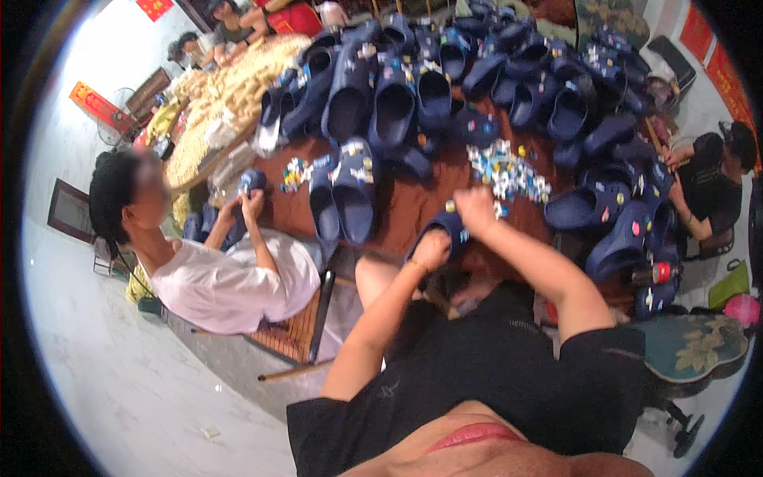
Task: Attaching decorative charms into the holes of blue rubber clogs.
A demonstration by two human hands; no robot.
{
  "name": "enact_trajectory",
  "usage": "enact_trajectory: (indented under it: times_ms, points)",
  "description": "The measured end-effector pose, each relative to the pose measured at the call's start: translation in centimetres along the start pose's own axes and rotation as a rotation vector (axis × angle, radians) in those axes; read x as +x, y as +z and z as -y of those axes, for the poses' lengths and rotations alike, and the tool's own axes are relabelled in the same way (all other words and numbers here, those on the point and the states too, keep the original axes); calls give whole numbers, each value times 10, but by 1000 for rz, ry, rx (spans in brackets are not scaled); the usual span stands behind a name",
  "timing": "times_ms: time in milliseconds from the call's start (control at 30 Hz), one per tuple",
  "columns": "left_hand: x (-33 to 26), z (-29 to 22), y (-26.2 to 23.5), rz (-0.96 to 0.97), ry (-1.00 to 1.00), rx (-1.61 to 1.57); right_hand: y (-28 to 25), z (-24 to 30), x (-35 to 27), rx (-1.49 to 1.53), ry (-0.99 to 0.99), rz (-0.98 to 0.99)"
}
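Note:
A dark blue clog (455,228) is held close to my body at the table's near edge. My left hand (433,248) is closed on the clog at its opening, the fingers partly inside. At the clog's front end, my right hand (477,211) is closed, its fingertips mostly hidden. A small yellow charm (451,206) shows beside its fingers. Just beyond lies a loose pile of white, blue and yellow charms (509,173). A pair of blue clogs (344,195) with charms on top lies to the left.
Many blue clogs (393,103) are heaped along the table's (401,211) far side. A smaller charm pile (296,175) lies left. A person in a white shirt (238,278) handles a clog at my left. Another person (711,187) sits at right, near a dark drink bottle (658,273).

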State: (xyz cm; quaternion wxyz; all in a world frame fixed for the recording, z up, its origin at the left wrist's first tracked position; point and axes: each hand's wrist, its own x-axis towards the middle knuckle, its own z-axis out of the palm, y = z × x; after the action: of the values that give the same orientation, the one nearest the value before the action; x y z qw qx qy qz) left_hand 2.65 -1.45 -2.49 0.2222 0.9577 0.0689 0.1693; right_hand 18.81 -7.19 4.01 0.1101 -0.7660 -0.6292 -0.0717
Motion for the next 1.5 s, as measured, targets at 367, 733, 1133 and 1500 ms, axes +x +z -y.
enact_trajectory:
  times_ms: [367,733,1133,1500]
  points:
    - [18,-4,-7,27,-29,-34,22,-70,54,729,389,430]
    - [-1,-2,3,62,-34,-33,7,-36,86,97,547,923]
    - [10,-4,-5,59,-54,-76,-4,-50,74,374,545,832]
    - [-38,-57,-34,-84,-244,-120,26,-31,-55,845,538,-237]
